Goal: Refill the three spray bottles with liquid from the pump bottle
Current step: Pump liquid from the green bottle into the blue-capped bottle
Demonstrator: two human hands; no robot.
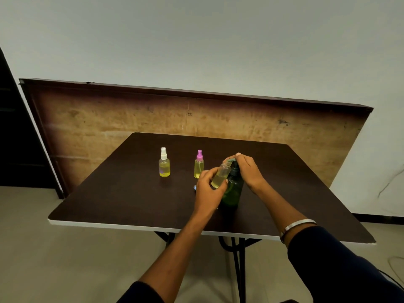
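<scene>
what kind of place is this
Probably a plain spare room or makeshift work area, not a kitchen or lab: a dark folding table on metal legs, a worn wooden board propped against a bare white wall, and a tiled floor.

A dark brown table [131, 193] with a white edge is seen. Yellow liquid is held in 3 clear spray bottles — the first [164, 165] is capped in white, the second [199, 166] in pink, the third [221, 177] is uncapped. The pump bottle [234, 191] is dark green (translucent). A mottled tan board [109, 119] is framed in dark brown.
</scene>
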